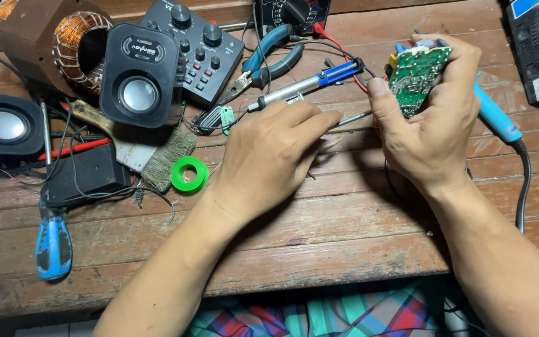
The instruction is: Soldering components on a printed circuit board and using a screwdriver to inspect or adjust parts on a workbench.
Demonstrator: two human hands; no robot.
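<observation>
My right hand grips a small green circuit board and holds it tilted up above the wooden bench. My left hand is closed around a thin metal tool, whose tip points right toward the lower edge of the board. I cannot tell what kind of tool it is. A silver and blue desoldering pump lies just behind my left hand. Partly hidden behind my right hand lies a blue-handled soldering iron, with its cable running down the right side.
At the left stand two black speakers and a copper-wound coil. Behind are a black knob-covered unit, blue-handled pliers and a meter. A green tape roll, a brush and a blue screwdriver also lie there.
</observation>
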